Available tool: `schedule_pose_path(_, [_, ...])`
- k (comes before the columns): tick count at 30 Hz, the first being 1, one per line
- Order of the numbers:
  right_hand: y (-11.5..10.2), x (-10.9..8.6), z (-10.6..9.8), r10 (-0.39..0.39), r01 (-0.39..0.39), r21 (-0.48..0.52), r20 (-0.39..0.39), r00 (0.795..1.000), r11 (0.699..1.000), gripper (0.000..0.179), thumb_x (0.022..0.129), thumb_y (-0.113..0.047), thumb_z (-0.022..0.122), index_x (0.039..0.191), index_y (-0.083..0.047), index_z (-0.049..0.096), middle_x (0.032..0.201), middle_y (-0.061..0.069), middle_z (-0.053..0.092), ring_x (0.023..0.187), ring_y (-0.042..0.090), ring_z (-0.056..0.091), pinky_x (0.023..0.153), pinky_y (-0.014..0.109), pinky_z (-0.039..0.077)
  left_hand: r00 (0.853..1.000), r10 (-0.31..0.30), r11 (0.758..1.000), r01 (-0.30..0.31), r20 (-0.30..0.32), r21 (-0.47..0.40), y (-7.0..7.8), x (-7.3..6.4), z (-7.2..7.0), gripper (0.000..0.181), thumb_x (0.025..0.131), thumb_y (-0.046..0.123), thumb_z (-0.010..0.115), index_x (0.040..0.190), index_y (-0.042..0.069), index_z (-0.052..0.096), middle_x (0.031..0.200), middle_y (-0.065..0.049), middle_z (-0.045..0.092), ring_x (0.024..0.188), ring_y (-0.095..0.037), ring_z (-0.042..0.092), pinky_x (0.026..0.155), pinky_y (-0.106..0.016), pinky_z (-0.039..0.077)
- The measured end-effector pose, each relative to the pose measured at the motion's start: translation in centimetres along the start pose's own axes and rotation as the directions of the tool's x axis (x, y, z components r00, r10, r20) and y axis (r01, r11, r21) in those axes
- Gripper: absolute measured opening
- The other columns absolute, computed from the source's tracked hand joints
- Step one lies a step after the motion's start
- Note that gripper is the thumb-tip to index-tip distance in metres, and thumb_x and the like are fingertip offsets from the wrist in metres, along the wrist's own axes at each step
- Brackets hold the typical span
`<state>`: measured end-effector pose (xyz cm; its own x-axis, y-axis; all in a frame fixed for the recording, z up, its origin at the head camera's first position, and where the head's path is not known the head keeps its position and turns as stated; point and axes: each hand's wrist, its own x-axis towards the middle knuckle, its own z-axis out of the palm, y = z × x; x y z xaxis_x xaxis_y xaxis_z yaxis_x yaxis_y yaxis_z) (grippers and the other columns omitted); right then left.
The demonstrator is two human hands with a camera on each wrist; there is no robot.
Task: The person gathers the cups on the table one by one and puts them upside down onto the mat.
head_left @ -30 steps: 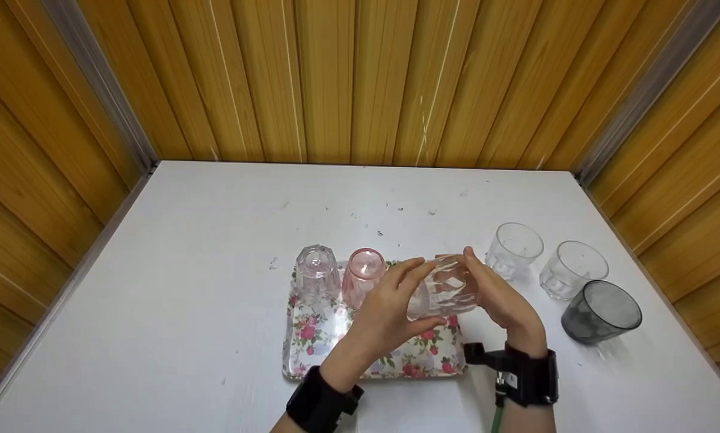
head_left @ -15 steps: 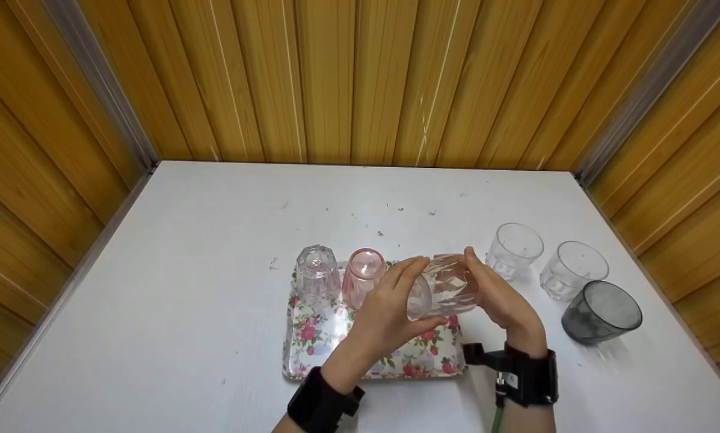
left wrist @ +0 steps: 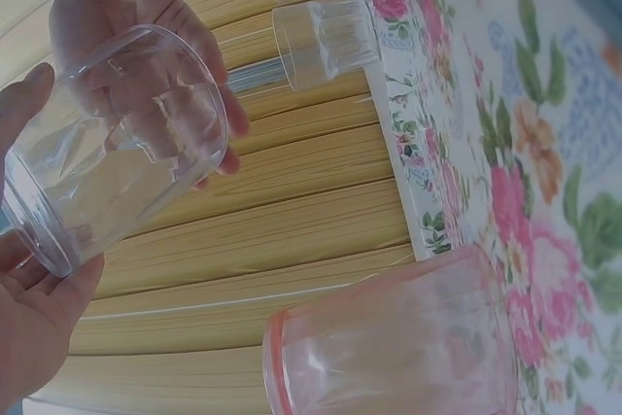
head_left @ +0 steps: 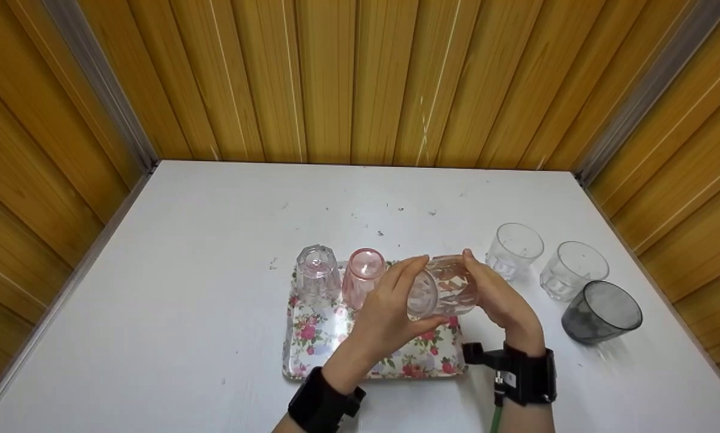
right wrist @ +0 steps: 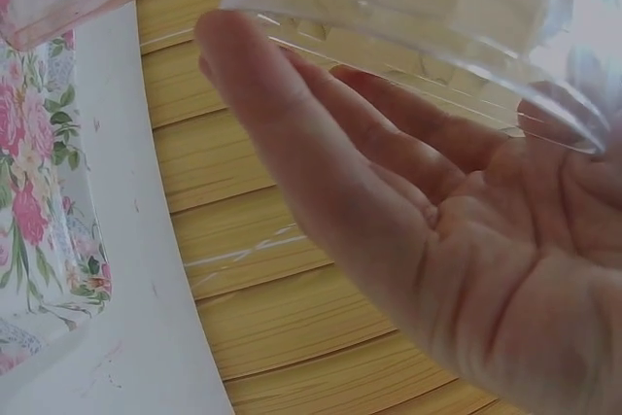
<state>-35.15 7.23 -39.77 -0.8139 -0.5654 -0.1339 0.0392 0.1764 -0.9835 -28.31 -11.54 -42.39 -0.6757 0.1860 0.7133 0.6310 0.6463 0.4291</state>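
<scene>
A clear faceted drinking glass (head_left: 453, 285) lies tipped on its side in the air over the right part of a floral tray (head_left: 375, 373). My left hand (head_left: 384, 307) holds its thick base end between thumb and fingers, also seen in the left wrist view. At the other end, my right hand (head_left: 507, 300) rests against the rim with fingers fairly straight; the right wrist view shows the glass rim (right wrist: 466, 65) along the open palm. An upside-down pink glass (head_left: 364, 273) stands on the tray beside my left hand. Left of it is an upside-down clear glass (head_left: 317, 273).
To the right of the tray stand two upright clear glasses, the farther glass (head_left: 516, 246) and the nearer glass (head_left: 574, 270). A smoky grey glass (head_left: 600, 313) sits in front of them. Yellow wood-look panels (head_left: 360, 84) wall in the white table (head_left: 215, 240).
The held glass has turned slightly, bringing its round base end more into the head view. My left fingers have shifted a little toward that end. The other glasses have stayed put.
</scene>
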Motion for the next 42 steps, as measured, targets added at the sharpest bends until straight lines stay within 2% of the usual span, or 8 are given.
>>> schedule_pose_path(6, [0.09,0.14,0.01,-0.013,0.013,0.001,-0.002,1.0,1.0,0.064,0.098,-0.043,0.018,0.124,0.01,0.042,0.095,-0.002,0.061,0.086,0.011,0.06,0.073,0.028,0.052,1.0,0.016,1.0,-0.016,-0.011,0.004,0.01,0.01,0.12,0.087,0.062,0.036,0.082,0.132,0.005,0.04,0.126,-0.008,0.049,0.116,-0.019,0.048,0.098,-0.021,0.04])
schedule_pose_path(10, [0.17,0.22,0.06,-0.031,0.029,-0.066,-0.027,0.999,0.997,0.062,0.099,-0.039,0.019,0.127,0.012,0.042,0.093,-0.003,0.06,0.084,0.01,0.059,0.07,0.028,0.053,1.0,0.015,1.0,-0.015,-0.011,-0.003,-0.02,-0.05,0.13,0.086,0.063,0.035,0.081,0.133,0.005,0.04,0.126,-0.008,0.048,0.117,-0.018,0.048,0.099,-0.02,0.039])
schedule_pose_path(13, [0.18,0.28,0.14,-0.035,0.027,-0.129,-0.06,0.998,0.991,0.06,0.1,-0.038,0.02,0.126,0.011,0.044,0.095,0.001,0.06,0.084,0.01,0.059,0.07,0.027,0.052,1.0,0.018,1.0,-0.018,-0.013,-0.007,-0.08,-0.09,0.14,0.085,0.064,0.035,0.081,0.132,0.005,0.04,0.126,-0.008,0.048,0.117,-0.018,0.048,0.099,-0.019,0.038])
schedule_pose_path(19, [0.35,0.39,0.21,-0.06,0.036,-0.212,-0.108,0.992,0.976,0.056,0.1,-0.036,0.022,0.124,0.007,0.05,0.117,0.017,0.056,0.099,0.011,0.057,0.082,0.023,0.048,1.0,0.026,1.0,-0.026,-0.015,-0.012,-0.13,-0.06,0.2,0.083,0.066,0.035,0.08,0.132,0.004,0.04,0.125,-0.009,0.048,0.116,-0.018,0.049,0.097,-0.018,0.04])
schedule_pose_path(23, [0.44,0.45,0.16,-0.073,0.049,-0.22,-0.104,0.992,0.974,0.055,0.1,-0.033,0.022,0.123,0.008,0.05,0.116,0.019,0.057,0.095,0.009,0.058,0.08,0.023,0.049,1.0,0.026,1.0,-0.026,-0.007,0.004,-0.13,-0.05,0.23,0.083,0.066,0.037,0.079,0.132,0.004,0.041,0.125,-0.008,0.049,0.116,-0.018,0.049,0.097,-0.018,0.04])
schedule_pose_path(29, [0.31,0.31,0.04,-0.058,0.03,-0.238,-0.109,0.992,0.971,0.053,0.1,-0.034,0.024,0.126,0.006,0.048,0.118,0.019,0.055,0.099,0.014,0.056,0.081,0.031,0.049,1.0,0.016,0.999,-0.016,-0.007,0.029,-0.29,-0.06,0.27,0.083,0.066,0.041,0.078,0.131,0.004,0.042,0.124,-0.008,0.05,0.115,-0.018,0.05,0.097,-0.019,0.04])
schedule_pose_path(36, [0.21,0.21,0.2,-0.022,-0.015,-0.263,-0.137,0.99,0.965,0.05,0.1,-0.033,0.027,0.128,0.004,0.047,0.126,0.021,0.05,0.113,0.029,0.049,0.087,0.041,0.047,1.0,-0.007,0.998,0.006,0.003,0.057,-0.47,-0.15,0.34,0.084,0.066,0.041,0.078,0.132,0.004,0.042,0.123,-0.008,0.05,0.114,-0.018,0.05,0.097,-0.019,0.04])
schedule_pose_path(42, [0.38,0.44,0.25,-0.018,-0.023,-0.262,-0.153,0.988,0.965,0.045,0.099,-0.03,0.035,0.124,0.003,0.05,0.12,0.02,0.054,0.104,0.023,0.054,0.089,0.045,0.047,1.0,-0.008,0.997,0.007,0.017,0.081,-0.64,-0.23,0.44,0.083,0.067,0.042,0.077,0.132,0.004,0.042,0.123,-0.009,0.05,0.114,-0.018,0.051,0.097,-0.019,0.04])
